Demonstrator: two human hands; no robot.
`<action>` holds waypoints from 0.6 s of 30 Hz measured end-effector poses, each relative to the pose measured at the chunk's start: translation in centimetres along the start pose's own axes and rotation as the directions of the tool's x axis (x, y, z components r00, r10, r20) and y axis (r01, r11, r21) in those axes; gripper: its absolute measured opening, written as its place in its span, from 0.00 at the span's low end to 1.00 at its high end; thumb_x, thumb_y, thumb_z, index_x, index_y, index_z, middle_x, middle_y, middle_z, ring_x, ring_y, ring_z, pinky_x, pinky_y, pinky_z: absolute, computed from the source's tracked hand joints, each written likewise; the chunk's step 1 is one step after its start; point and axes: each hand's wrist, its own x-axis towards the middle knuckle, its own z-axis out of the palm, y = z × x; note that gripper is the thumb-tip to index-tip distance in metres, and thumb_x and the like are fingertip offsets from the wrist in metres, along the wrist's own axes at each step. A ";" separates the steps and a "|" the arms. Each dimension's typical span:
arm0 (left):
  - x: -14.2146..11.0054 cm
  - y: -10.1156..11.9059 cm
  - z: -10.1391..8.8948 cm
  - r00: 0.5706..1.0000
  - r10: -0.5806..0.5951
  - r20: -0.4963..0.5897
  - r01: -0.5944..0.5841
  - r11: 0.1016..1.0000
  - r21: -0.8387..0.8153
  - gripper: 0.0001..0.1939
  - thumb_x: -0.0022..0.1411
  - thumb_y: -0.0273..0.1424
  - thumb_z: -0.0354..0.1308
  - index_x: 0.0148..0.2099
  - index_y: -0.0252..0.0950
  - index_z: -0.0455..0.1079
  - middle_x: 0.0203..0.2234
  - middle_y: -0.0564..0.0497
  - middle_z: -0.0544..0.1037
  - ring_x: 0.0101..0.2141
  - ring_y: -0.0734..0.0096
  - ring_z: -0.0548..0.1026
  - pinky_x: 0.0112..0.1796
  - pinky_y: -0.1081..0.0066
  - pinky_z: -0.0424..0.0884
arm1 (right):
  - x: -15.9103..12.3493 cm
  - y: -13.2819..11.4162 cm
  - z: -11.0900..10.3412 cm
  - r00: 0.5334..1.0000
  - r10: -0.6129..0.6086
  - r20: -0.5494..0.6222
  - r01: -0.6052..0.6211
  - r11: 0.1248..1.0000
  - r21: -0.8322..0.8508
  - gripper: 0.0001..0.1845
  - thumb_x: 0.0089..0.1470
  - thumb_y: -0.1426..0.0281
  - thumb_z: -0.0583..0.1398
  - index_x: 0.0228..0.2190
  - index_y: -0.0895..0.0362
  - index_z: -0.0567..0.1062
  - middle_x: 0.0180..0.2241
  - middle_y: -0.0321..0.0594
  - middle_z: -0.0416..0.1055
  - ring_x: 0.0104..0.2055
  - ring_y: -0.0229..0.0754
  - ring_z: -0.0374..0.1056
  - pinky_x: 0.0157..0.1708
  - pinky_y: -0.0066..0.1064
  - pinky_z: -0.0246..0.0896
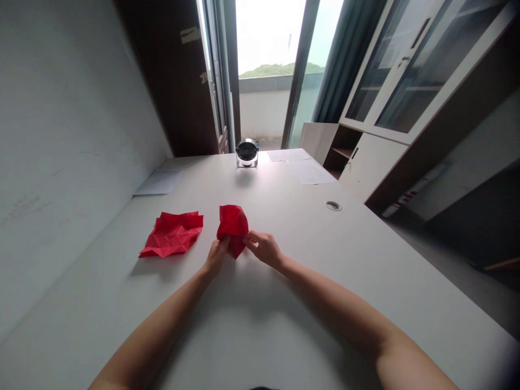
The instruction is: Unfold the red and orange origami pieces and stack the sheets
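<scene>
We identify the folded paper (pixel 233 218) as plain red and the creased sheet (pixel 173 234) as red, patterned with angular facets in lighter and darker tones. We list the table (pixel 292 227) as white, the curtain (pixel 345 59) as dark blue-grey.

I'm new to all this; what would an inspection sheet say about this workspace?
Surface: white table; ring at right, hole or object unclear.
Job's things: folded red paper; creased red sheet lying to its left.
Clutter: dark round object near the far edge; papers at far left and far right.
Grip: left hand and right hand both on the folded red paper.
Cables: nothing seen.
Surroundings: wall left, window ahead, cabinet right.
</scene>
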 end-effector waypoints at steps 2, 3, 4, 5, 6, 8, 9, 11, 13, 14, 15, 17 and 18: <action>-0.2 0.0 0.0 1.000 0.014 0.010 -0.014 1.000 0.002 0.22 0.57 0.47 0.63 0.37 0.30 0.76 0.29 0.44 0.80 0.33 0.60 0.76 0.35 0.66 0.71 | 0.0 -0.1 0.0 0.998 0.069 -0.014 -0.069 0.998 0.011 0.08 0.60 0.63 0.59 0.32 0.54 0.73 0.28 0.37 0.76 0.27 0.38 0.70 0.30 0.27 0.59; -0.2 0.0 0.0 1.000 0.021 0.014 -0.021 1.000 0.007 0.22 0.56 0.47 0.63 0.37 0.30 0.77 0.30 0.43 0.81 0.33 0.60 0.76 0.34 0.67 0.71 | 0.0 -0.1 0.1 0.995 0.098 -0.023 -0.098 0.995 0.014 0.09 0.59 0.62 0.59 0.31 0.54 0.72 0.27 0.36 0.76 0.27 0.38 0.69 0.29 0.26 0.58; -0.3 0.0 -0.1 1.000 0.026 0.018 -0.026 1.000 0.016 0.22 0.56 0.46 0.64 0.38 0.29 0.77 0.30 0.43 0.81 0.33 0.60 0.76 0.34 0.67 0.71 | 0.1 -0.1 0.1 0.991 0.129 -0.040 -0.129 0.992 0.019 0.10 0.58 0.61 0.60 0.30 0.54 0.71 0.26 0.36 0.75 0.25 0.37 0.68 0.28 0.26 0.57; -0.3 0.0 -0.1 0.999 0.029 0.023 -0.030 0.999 0.027 0.21 0.56 0.46 0.64 0.38 0.29 0.77 0.31 0.42 0.81 0.32 0.61 0.76 0.34 0.67 0.71 | 0.1 -0.1 0.2 0.985 0.162 -0.062 -0.160 0.987 0.029 0.11 0.58 0.60 0.60 0.29 0.54 0.70 0.25 0.35 0.75 0.24 0.37 0.67 0.27 0.26 0.56; -0.3 0.0 -0.1 0.999 0.032 0.033 -0.034 0.999 0.037 0.22 0.56 0.46 0.64 0.39 0.29 0.77 0.32 0.42 0.81 0.32 0.61 0.76 0.34 0.67 0.71 | 0.2 0.1 0.2 0.977 0.196 -0.086 -0.192 0.980 0.048 0.12 0.57 0.59 0.60 0.28 0.54 0.69 0.24 0.35 0.74 0.23 0.36 0.65 0.26 0.26 0.55; -0.4 0.0 -0.1 0.997 0.036 0.069 -0.040 0.998 0.056 0.23 0.57 0.47 0.63 0.40 0.29 0.77 0.34 0.41 0.81 0.33 0.61 0.76 0.35 0.67 0.71 | 0.3 0.4 0.3 0.957 0.265 -0.119 -0.251 0.961 0.119 0.14 0.57 0.59 0.59 0.26 0.54 0.67 0.21 0.33 0.71 0.22 0.35 0.63 0.24 0.26 0.54; -0.4 0.1 0.0 0.995 0.039 0.093 -0.044 0.997 0.063 0.24 0.58 0.48 0.62 0.41 0.29 0.77 0.34 0.40 0.81 0.33 0.60 0.77 0.35 0.66 0.71 | 0.3 0.6 0.4 0.947 0.297 -0.121 -0.275 0.946 0.171 0.15 0.58 0.58 0.58 0.26 0.54 0.66 0.20 0.33 0.70 0.21 0.35 0.63 0.23 0.25 0.55; -0.5 0.1 0.0 0.990 0.053 0.134 -0.064 0.995 0.081 0.26 0.59 0.50 0.60 0.42 0.28 0.78 0.34 0.39 0.81 0.34 0.59 0.77 0.36 0.66 0.71 | 0.4 0.9 0.5 0.932 0.350 -0.094 -0.312 0.906 0.286 0.15 0.59 0.58 0.57 0.26 0.54 0.64 0.19 0.31 0.69 0.21 0.36 0.65 0.22 0.25 0.56; -0.5 0.2 0.1 0.987 0.077 0.143 -0.093 0.990 0.104 0.27 0.60 0.51 0.59 0.41 0.28 0.78 0.34 0.40 0.81 0.34 0.60 0.77 0.35 0.67 0.70 | 0.5 1.1 0.6 0.918 0.390 -0.066 -0.338 0.861 0.380 0.15 0.58 0.58 0.57 0.28 0.54 0.63 0.19 0.30 0.69 0.20 0.36 0.66 0.21 0.25 0.58; -0.5 0.2 0.1 0.987 0.087 0.138 -0.104 0.988 0.115 0.27 0.60 0.51 0.59 0.40 0.28 0.78 0.33 0.41 0.81 0.33 0.60 0.76 0.34 0.68 0.70 | 0.5 1.1 0.6 0.913 0.403 -0.056 -0.345 0.841 0.417 0.14 0.58 0.57 0.57 0.29 0.53 0.63 0.19 0.30 0.69 0.20 0.37 0.67 0.21 0.25 0.59; -0.5 0.2 0.1 0.987 0.093 0.133 -0.110 0.986 0.125 0.27 0.60 0.51 0.59 0.39 0.29 0.78 0.32 0.41 0.81 0.32 0.61 0.76 0.34 0.68 0.69 | 0.6 1.1 0.6 0.910 0.412 -0.049 -0.348 0.822 0.450 0.14 0.57 0.57 0.58 0.30 0.53 0.63 0.20 0.30 0.70 0.21 0.37 0.67 0.22 0.26 0.60; -0.5 0.2 0.0 0.988 0.098 0.121 -0.115 0.984 0.138 0.26 0.59 0.51 0.60 0.38 0.29 0.78 0.30 0.43 0.80 0.31 0.62 0.75 0.33 0.69 0.68 | 0.7 1.0 0.6 0.903 0.427 -0.046 -0.347 0.788 0.509 0.15 0.56 0.56 0.60 0.34 0.53 0.63 0.22 0.30 0.71 0.21 0.37 0.69 0.22 0.27 0.63; -0.5 0.2 0.0 0.988 0.101 0.117 -0.117 0.983 0.142 0.26 0.59 0.51 0.60 0.37 0.29 0.77 0.29 0.43 0.80 0.30 0.62 0.75 0.32 0.69 0.68 | 0.8 1.0 0.5 0.899 0.435 -0.047 -0.345 0.771 0.535 0.16 0.55 0.56 0.60 0.36 0.52 0.63 0.23 0.30 0.72 0.22 0.38 0.69 0.23 0.27 0.64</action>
